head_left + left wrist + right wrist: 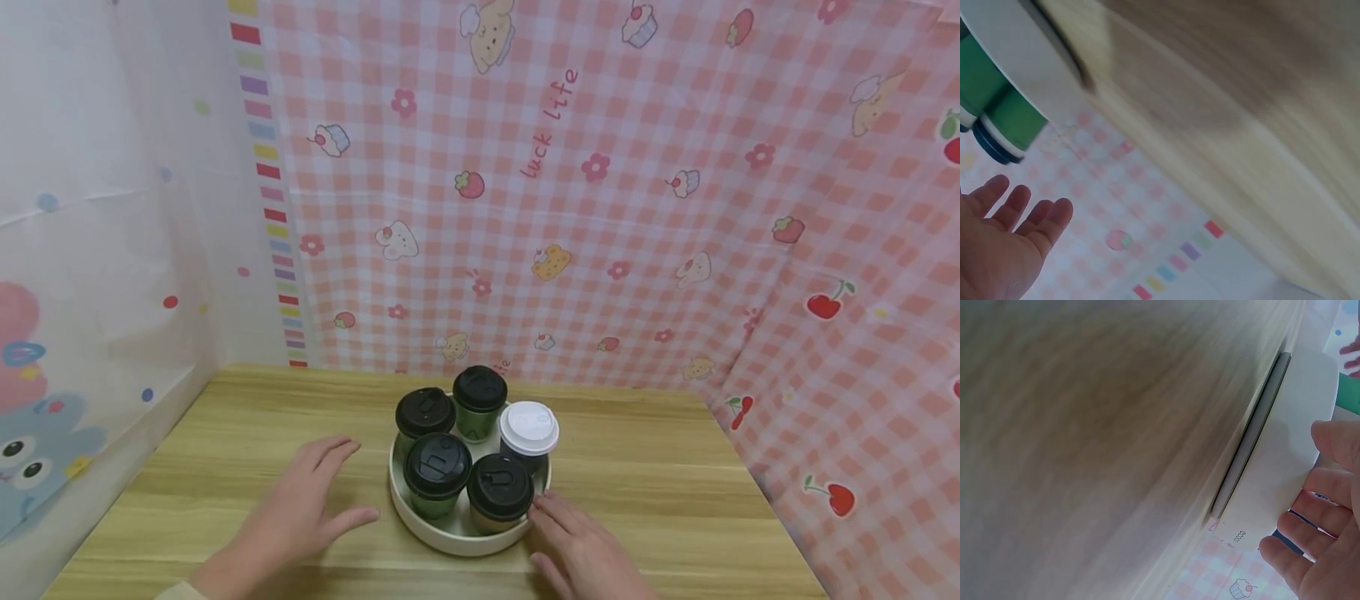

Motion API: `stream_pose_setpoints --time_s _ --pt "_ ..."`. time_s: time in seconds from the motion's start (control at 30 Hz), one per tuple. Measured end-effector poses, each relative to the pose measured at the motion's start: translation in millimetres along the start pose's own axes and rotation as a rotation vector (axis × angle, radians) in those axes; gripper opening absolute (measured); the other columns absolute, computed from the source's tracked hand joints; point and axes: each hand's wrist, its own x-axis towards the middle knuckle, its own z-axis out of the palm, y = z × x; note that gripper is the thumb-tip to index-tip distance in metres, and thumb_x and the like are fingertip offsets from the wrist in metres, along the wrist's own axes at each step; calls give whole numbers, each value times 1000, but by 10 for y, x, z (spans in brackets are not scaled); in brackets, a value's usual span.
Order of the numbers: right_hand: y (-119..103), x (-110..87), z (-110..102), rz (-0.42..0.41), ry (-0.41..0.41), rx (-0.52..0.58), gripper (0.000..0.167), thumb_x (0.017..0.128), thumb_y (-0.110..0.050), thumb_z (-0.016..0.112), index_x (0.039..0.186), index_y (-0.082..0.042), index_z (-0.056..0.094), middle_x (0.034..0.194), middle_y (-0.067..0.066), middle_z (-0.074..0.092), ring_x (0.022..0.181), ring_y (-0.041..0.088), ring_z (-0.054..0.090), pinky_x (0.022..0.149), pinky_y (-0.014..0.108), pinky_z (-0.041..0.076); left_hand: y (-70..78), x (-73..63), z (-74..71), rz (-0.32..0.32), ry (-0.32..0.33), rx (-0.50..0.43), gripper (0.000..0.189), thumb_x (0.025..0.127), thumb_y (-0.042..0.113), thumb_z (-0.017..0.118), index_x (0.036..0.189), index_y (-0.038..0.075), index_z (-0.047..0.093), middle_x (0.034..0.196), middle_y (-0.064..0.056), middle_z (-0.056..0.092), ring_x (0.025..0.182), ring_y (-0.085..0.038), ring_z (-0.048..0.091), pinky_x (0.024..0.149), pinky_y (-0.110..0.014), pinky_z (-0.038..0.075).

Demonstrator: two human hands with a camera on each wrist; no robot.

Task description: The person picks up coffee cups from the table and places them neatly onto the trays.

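Note:
A round white tray (450, 543) carries several lidded paper cups. Black lids top the front-left cup (438, 467), the front-right cup (501, 492), the back-left cup (425, 412) and the rear cup (480, 389); the right cup (529, 427) wears a white lid. My left hand (300, 500) hovers left of the tray, fingers extended, thumb apart, holding nothing. At the tray's right front side, my right hand (581, 546) has its fingertips by the rim. In the right wrist view its fingers lie against or very near the tray wall (1285, 437); contact is hard to tell.
The tray stands on a wood-grain table (637, 467). Behind it hangs a pink checked cloth (510, 225), which continues along the right side. A pale cloth with cartoon prints (112, 250) borders the left.

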Motion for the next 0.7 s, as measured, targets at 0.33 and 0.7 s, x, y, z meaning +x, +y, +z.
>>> stream_pose_setpoints --time_s 0.33,0.7 --pt "-5 21 -18 4 -14 6 54 94 -32 80 140 -7 68 147 8 67 136 28 64 107 48 60 -254 -222 -64 -131 -130 27 79 86 55 85 142 3 63 139 -15 65 129 -36 63 106 -60 57" --pt "89 -67 -28 33 5 13 70 90 -33 84 149 -5 61 153 13 63 135 27 66 106 46 60 -506 -438 -116 -208 -203 34 85 87 61 83 143 0 61 141 -21 64 130 -44 61 103 -65 55"
